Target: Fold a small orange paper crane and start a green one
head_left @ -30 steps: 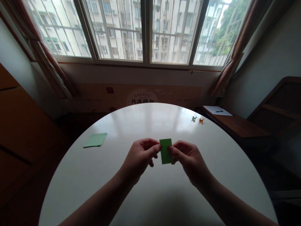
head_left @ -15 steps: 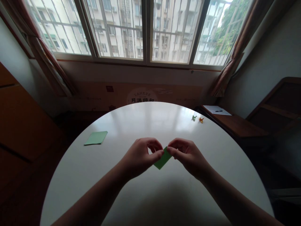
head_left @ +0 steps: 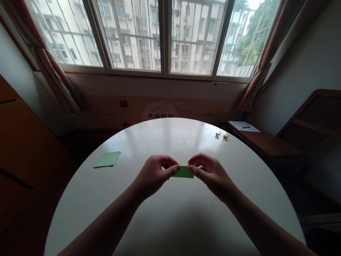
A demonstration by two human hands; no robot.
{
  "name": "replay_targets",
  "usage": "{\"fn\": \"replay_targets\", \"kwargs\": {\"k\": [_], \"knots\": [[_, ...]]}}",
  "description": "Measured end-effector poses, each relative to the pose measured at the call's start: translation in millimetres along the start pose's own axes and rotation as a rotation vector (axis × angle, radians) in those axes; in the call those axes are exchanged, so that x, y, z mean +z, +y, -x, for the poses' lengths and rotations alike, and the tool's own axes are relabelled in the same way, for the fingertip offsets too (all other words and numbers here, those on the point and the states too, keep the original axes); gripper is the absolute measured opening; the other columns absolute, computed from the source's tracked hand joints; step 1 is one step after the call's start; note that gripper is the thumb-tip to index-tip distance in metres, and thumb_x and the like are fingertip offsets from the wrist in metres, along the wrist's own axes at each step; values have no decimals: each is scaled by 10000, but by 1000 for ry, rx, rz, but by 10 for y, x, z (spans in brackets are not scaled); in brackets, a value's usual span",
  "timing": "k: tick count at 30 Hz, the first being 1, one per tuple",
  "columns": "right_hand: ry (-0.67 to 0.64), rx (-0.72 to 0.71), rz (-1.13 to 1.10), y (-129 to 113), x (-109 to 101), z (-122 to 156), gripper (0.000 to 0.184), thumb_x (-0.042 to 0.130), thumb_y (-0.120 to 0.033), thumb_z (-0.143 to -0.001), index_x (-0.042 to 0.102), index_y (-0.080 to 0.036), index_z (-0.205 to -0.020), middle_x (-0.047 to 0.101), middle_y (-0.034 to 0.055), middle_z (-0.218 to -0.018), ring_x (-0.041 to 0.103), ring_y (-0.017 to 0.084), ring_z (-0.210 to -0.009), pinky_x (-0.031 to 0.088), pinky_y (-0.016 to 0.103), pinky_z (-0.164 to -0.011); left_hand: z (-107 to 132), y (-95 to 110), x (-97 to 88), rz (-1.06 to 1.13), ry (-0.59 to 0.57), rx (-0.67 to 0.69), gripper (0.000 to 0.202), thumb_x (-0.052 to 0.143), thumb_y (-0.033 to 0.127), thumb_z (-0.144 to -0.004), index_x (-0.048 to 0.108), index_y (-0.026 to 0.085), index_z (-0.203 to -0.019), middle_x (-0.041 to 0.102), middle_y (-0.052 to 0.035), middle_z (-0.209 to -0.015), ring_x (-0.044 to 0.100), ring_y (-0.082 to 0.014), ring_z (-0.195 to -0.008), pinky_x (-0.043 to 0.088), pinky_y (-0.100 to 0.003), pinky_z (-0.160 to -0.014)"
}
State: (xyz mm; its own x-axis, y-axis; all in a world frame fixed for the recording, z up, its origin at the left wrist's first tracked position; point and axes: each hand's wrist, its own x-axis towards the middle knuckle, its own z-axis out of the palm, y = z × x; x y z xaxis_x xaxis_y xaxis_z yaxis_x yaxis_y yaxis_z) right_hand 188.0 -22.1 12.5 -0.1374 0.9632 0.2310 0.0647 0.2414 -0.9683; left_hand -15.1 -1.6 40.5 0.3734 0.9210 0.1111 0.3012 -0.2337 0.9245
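Observation:
A small green sheet of paper (head_left: 183,172), showing as a narrow rectangle, is held up over the white table. My left hand (head_left: 160,171) pinches its left end between thumb and fingers. At the upper right corner, my right hand (head_left: 206,169) closes thumb and fingertips on the paper. The fingers behind the sheet are partly hidden, and so is the paper's left end.
The round white table (head_left: 170,220) fills the foreground. A stack of light green paper (head_left: 108,159) lies at its left. Towards the back right sit a green origami bird (head_left: 217,135) and an orange one (head_left: 225,137). Beyond the table's right edge, a sheet with a pen (head_left: 243,126) lies on a wooden surface.
The green paper has turned from a tilted position with a corner pointing down to a level, narrow rectangle. Both hands have shifted slightly and still grip it.

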Motion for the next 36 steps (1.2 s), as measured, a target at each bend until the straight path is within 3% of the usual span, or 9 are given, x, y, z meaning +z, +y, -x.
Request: {"fn": "replay_targets", "kwargs": {"k": [3, 10, 17, 28, 36], "knots": [[-75, 6, 113, -45, 13, 16, 117, 707, -285, -809, 706, -168, -817, 681, 40, -803, 611, 174, -705, 487, 300, -640, 24, 14, 14, -116, -58, 29, 206, 690, 335, -814, 789, 154, -806, 735, -59, -723, 617, -171, -644, 492, -254, -589], [-124, 12, 203, -62, 51, 31, 77, 647, -224, -809, 686, -164, -781, 660, 27, -759, 590, 162, -695, 474, 301, -682, 20, -26, 21, -39, -87, 5, 219, 700, 334, -803, 782, 133, -834, 731, -67, -726, 603, -163, -614, 496, -260, -569], [-113, 32, 125, 2, 67, 25, 77, 623, -238, -773, 628, -166, -746, 607, 15, -726, 547, 152, -655, 440, 282, -618, -8, -74, 41, -26, -83, -24, 256, 685, 362, -802, 776, 124, -825, 721, -61, -719, 599, -160, -605, 498, -258, -541], [-141, 89, 20, 97, 124, 29, 49, 577, -204, -725, 570, -171, -690, 516, -22, -633, 452, 128, -592, 348, 249, -527, 14, -72, 144, -52, -105, 52, 246, 656, 336, -830, 771, 123, -787, 728, -63, -717, 590, -152, -606, 486, -247, -543], [-190, 183, -124, 107, 104, -1, 43, 569, -206, -678, 562, -165, -670, 498, -38, -604, 423, 110, -565, 308, 239, -523, 4, -83, 120, 30, -87, -17, 247, 675, 347, -808, 758, 115, -789, 707, -59, -710, 583, -153, -605, 486, -244, -508]]}}
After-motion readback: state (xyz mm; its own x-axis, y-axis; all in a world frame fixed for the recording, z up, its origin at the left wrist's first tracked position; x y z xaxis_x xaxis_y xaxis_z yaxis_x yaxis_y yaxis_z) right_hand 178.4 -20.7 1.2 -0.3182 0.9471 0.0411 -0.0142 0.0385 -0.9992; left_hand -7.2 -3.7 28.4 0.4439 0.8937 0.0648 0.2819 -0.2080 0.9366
